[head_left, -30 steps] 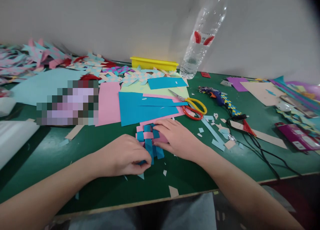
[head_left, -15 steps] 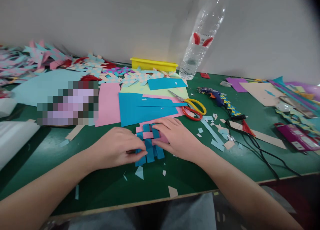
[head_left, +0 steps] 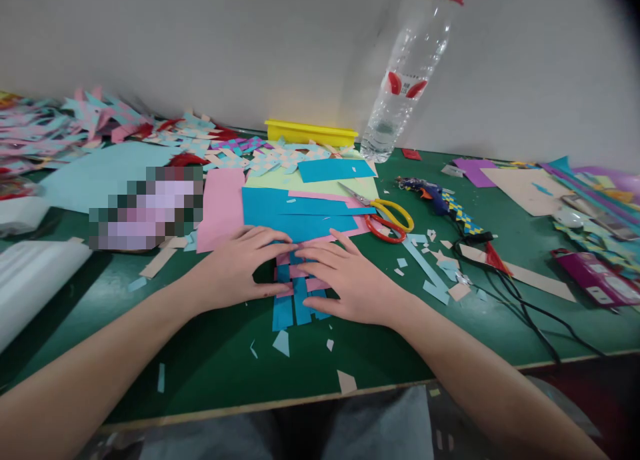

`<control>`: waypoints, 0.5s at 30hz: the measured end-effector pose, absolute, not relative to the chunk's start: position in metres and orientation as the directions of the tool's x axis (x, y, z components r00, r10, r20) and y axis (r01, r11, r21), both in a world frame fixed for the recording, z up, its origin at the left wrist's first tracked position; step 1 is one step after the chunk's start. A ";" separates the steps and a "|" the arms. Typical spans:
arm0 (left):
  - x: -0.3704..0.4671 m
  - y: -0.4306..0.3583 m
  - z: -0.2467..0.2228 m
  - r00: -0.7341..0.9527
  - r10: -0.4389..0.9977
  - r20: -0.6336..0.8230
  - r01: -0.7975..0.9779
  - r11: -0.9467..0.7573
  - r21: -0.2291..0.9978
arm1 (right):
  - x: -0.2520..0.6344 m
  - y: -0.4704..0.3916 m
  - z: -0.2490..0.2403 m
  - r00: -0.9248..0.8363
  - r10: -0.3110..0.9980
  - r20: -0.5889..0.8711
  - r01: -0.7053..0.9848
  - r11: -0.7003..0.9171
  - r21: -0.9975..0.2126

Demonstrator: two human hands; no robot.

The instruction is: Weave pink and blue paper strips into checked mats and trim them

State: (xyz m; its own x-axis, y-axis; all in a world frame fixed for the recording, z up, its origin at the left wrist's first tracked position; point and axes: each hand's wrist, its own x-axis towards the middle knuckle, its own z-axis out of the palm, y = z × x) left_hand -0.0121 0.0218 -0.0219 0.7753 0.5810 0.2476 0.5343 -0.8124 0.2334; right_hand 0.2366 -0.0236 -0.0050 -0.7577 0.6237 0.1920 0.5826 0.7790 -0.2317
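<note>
A small woven paper mat (head_left: 299, 290) of blue and pink strips lies on the green table, with blue strip ends hanging toward me. My left hand (head_left: 240, 263) rests at its left side, thumb apart from the fingers, the thumb tip on a pink strip and the fingertips at the far edge. Spread flat over the right part is my right hand (head_left: 350, 273), its fingers stretched out and covering much of the weave. Just behind the hands are blue paper (head_left: 270, 210) and pink paper (head_left: 220, 203).
Scissors (head_left: 390, 217) with yellow and red handles lie behind my right hand. A glue gun (head_left: 440, 200) with a black cable sits at right. A plastic bottle (head_left: 400, 107) stands near the wall. Left are a blurred-out phone-like object (head_left: 145, 210) and a white roll (head_left: 40, 280). Paper scraps (head_left: 283, 343) are scattered about.
My left hand has let go of the near strip ends and moved up to the mat's far edge, fingers opened. My right hand has shifted slightly left and spread more over the mat.
</note>
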 end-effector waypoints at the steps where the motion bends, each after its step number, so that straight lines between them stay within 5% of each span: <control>1: -0.012 0.022 -0.022 0.782 0.572 0.246 0.526 -0.819 0.231 | 0.237 -0.024 -0.004 -0.752 0.622 0.218 0.579 0.782 -0.232; 7: -0.011 0.018 -0.016 0.810 0.544 0.218 0.513 -0.838 0.184 | 0.240 -0.020 -0.005 -0.711 0.620 0.333 0.571 0.785 -0.242; 15: -0.010 0.016 -0.017 0.816 0.518 0.256 0.495 -0.855 0.154 | 0.243 -0.019 -0.004 -0.731 0.651 0.204 0.600 0.756 -0.260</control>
